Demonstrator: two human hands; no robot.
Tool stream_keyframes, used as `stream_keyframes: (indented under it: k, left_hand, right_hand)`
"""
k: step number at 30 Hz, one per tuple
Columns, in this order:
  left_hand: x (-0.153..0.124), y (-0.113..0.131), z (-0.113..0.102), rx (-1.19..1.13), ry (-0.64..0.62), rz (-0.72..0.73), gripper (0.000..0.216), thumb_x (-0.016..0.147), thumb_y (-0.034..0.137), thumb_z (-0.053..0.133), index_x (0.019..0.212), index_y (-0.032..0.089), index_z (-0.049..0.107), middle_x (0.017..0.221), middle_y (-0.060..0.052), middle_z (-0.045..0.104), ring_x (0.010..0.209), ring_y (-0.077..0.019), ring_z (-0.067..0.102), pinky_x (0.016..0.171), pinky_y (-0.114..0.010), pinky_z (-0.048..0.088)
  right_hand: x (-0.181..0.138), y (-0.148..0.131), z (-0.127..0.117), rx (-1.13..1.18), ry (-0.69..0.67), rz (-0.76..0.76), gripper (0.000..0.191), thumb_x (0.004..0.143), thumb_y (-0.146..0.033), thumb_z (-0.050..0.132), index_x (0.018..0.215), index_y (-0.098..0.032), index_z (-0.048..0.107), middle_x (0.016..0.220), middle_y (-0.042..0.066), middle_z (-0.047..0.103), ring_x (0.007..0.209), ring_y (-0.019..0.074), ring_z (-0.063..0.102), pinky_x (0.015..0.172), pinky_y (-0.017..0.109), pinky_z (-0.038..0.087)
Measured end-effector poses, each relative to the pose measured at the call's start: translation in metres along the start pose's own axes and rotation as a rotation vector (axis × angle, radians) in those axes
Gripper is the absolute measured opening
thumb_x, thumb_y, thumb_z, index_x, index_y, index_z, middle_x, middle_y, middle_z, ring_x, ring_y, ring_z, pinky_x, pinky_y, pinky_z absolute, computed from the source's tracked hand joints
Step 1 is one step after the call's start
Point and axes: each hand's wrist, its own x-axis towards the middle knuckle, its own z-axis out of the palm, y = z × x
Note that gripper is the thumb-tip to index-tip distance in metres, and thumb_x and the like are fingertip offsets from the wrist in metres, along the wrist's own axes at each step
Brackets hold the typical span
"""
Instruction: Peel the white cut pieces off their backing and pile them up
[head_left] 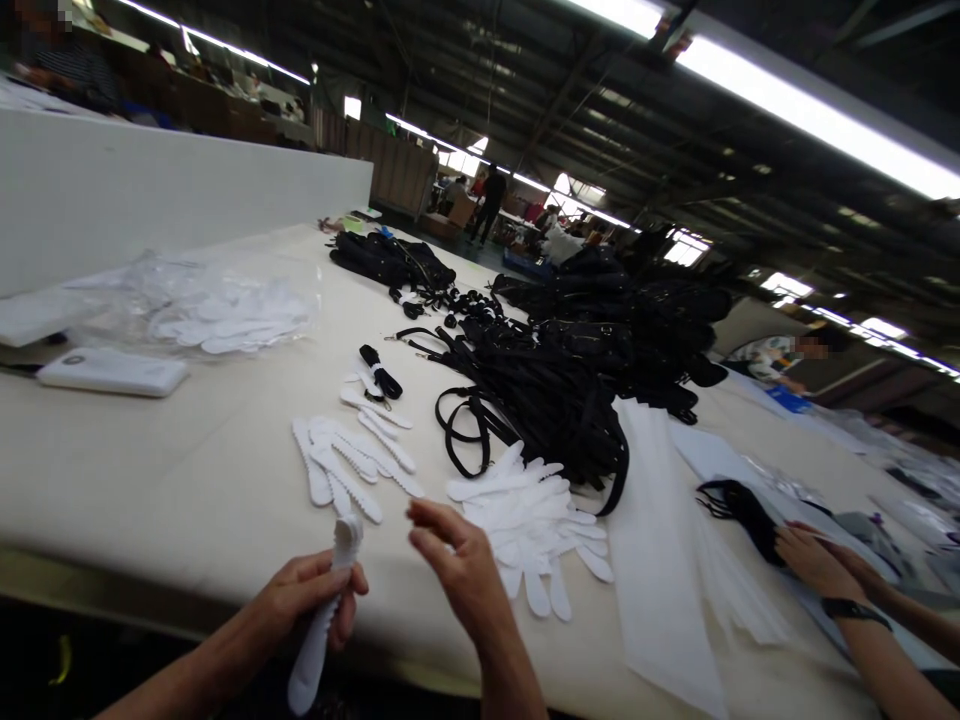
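Note:
My left hand point(319, 598) is closed round a white strip point(309, 655) with rounded ends and a notched edge. The strip stands nearly upright, its top folded over above my fingers. My right hand point(457, 560) hovers to the right of it, fingers apart and nothing visible in them. Just beyond my hands lies a small group of similar white notched strips point(330, 455). A larger heap of white strips point(536, 515) fans out right of my right hand. Behind the small group sits a coiled black strap point(381, 372) with a metal clip.
Black straps point(540, 400) and black bags point(622, 300) are piled across the table point(225, 480). A clear plastic bag of white pieces point(232, 310) and a white phone-like case point(112, 371) lie left. White sheets point(660, 560) lie right, near a co-worker's hands point(817, 560) holding something black.

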Motion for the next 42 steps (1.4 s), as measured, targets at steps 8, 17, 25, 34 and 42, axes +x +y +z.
stream_keyframes:
  k: [8,17,25,34,42]
  left_hand:
    - [0.0,-0.007,-0.005,0.103,-0.028,0.011,0.044,0.078,0.058,0.069,0.091,0.016,0.07,0.059,-0.005,0.073,0.05,-0.0188,0.064,0.05,-0.026,0.045]
    - [0.007,-0.01,-0.007,0.073,0.063,-0.01,0.042,0.077,0.055,0.072,0.093,0.016,0.071,0.06,-0.003,0.073,0.053,-0.0185,0.064,0.053,-0.027,0.046]
    - [0.009,0.006,-0.011,-0.187,0.336,0.026,0.041,0.071,0.051,0.079,0.09,0.017,0.07,0.075,-0.004,0.076,0.069,-0.0175,0.067,0.067,-0.027,0.05]
    - [0.002,0.007,-0.007,-0.076,0.185,0.065,0.043,0.072,0.059,0.074,0.082,0.017,0.066,0.052,0.001,0.067,0.046,-0.0124,0.053,0.047,-0.023,0.033]
    - [0.005,-0.008,-0.005,-0.008,0.002,0.016,0.042,0.076,0.059,0.07,0.083,0.017,0.068,0.054,-0.003,0.071,0.046,-0.0148,0.057,0.047,-0.024,0.036]
  right_hand:
    - [-0.001,-0.007,0.056,0.236,-0.108,0.027,0.013,0.083,-0.024,0.064,0.075,-0.021,0.074,0.066,-0.003,0.066,0.068,0.0134,0.06,0.07,0.024,0.047]
    - [0.003,0.007,0.061,0.363,0.011,0.147,0.014,0.076,-0.026,0.072,0.066,-0.017,0.071,0.06,-0.004,0.063,0.061,0.0118,0.055,0.06,0.022,0.043]
    - [0.009,0.02,0.025,0.218,0.199,0.075,0.019,0.082,-0.036,0.066,0.085,-0.019,0.076,0.077,0.001,0.07,0.077,0.0173,0.061,0.075,0.027,0.047]
    - [0.021,0.058,-0.087,-0.535,0.529,0.066,0.052,0.079,-0.041,0.063,0.125,-0.018,0.064,0.116,0.013,0.071,0.108,0.0331,0.063,0.1,0.05,0.042]
    - [0.002,-0.003,0.009,-0.009,-0.035,-0.004,0.033,0.087,-0.036,0.064,0.119,-0.028,0.068,0.112,0.003,0.074,0.104,0.021,0.066,0.095,0.033,0.048]
